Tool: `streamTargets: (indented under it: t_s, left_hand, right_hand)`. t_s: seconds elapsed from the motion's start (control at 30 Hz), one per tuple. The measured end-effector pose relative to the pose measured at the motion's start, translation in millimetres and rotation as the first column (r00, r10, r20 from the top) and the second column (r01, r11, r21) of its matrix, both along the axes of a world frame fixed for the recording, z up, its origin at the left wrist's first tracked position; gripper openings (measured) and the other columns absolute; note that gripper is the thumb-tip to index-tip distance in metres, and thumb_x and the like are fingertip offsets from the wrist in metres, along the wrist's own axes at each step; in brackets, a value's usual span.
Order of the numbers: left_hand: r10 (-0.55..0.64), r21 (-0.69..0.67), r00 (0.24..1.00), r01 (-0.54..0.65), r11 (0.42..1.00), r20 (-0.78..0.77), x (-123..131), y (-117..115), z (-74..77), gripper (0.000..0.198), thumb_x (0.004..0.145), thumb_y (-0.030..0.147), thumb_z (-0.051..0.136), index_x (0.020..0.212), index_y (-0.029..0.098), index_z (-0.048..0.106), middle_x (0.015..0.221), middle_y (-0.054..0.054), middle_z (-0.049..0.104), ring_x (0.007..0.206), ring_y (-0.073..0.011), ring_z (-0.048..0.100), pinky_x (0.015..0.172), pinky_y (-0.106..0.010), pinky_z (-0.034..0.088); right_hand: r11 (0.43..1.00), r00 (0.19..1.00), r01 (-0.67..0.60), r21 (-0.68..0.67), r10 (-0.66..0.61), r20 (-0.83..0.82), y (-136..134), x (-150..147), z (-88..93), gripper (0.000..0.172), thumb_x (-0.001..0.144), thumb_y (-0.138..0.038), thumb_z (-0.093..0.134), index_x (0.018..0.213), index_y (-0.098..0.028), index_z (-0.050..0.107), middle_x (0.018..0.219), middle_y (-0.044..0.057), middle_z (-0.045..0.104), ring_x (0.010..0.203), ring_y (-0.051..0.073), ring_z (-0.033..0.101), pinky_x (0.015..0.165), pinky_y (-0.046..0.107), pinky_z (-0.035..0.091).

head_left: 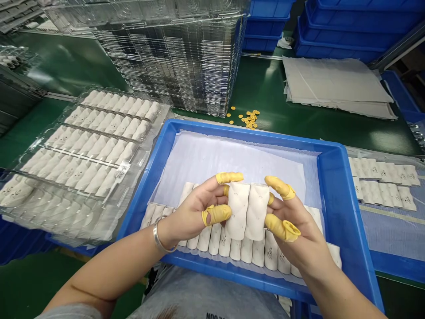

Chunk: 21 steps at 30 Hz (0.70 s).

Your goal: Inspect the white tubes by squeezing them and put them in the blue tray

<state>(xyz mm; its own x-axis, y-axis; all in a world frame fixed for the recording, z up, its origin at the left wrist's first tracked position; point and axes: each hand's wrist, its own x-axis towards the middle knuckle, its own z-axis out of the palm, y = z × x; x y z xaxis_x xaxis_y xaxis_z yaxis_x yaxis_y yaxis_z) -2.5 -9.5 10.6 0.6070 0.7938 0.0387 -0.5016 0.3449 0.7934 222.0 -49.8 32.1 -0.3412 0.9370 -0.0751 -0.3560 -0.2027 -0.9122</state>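
Above the blue bin (255,135), two white cylindrical pieces stand upright side by side, touching, with small dents on their surfaces. My left hand (195,206) grips the left cylindrical piece (238,210) by its side, thumb in front. On the other side, my right hand (295,221) has its thumb and fingers on the right cylindrical piece (257,212). Yellow finger cots cover the thumbs and some fingertips of both hands. Below, a row of similar white cylinders (245,250) lies along the bin's near side, some with black markings; my hands partly hide it.
A clear plastic tray (89,146) at left holds rows of white pieces. Stacked clear trays (186,62) rise behind the bin, beside scattered yellow finger cots (250,118). Grey-white sheets (335,84) lie at back right. More white cylinders (381,181) sit on the right.
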Motion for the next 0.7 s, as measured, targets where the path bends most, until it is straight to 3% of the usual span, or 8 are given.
streamTargets:
  t_s: [0.23, 0.5, 0.7]
  left_hand:
    - [0.000, 0.014, 1.000, 0.000, 1.000, -0.009, 0.3, 1.2, -0.3, 0.049, 0.099, 0.028, 0.072, 0.146, 0.038, 0.064, 0.126, -0.008, 0.074, 0.099, -0.0154, 0.070, 0.081, -0.023, 0.060]
    - [-0.007, 0.009, 0.999, 0.007, 1.000, -0.034, 0.3, 0.4, 0.5, 0.049, 0.100, 0.030, 0.072, 0.146, 0.042, 0.064, 0.110, -0.005, 0.073, 0.092, -0.0142, 0.067, 0.075, -0.021, 0.059]
    - [0.017, -0.011, 1.000, -0.017, 1.000, -0.010, 2.2, -0.2, -3.7, 0.045, 0.101, 0.031, 0.070, 0.144, 0.042, 0.066, 0.106, -0.005, 0.073, 0.081, -0.0121, 0.067, 0.068, -0.020, 0.057]
  right_hand:
    - [0.998, 0.996, 0.024, 0.058, -0.029, 0.083, 1.4, 0.5, -1.0, 0.046, 0.107, -0.040, 0.069, 0.151, -0.050, 0.059, 0.139, 0.004, 0.071, 0.131, 0.027, 0.066, 0.111, 0.046, 0.056]
    - [0.996, 0.990, 0.053, 0.074, -0.062, 0.123, 1.0, 0.7, -4.8, 0.048, 0.107, -0.033, 0.071, 0.151, -0.047, 0.060, 0.149, 0.004, 0.064, 0.136, 0.028, 0.063, 0.111, 0.046, 0.057]
    - [1.000, 0.999, 0.013, 0.010, -0.013, 0.038, 0.2, -1.2, -0.5, 0.046, 0.108, -0.034, 0.068, 0.149, -0.052, 0.057, 0.140, 0.005, 0.070, 0.115, 0.025, 0.073, 0.089, 0.042, 0.067]
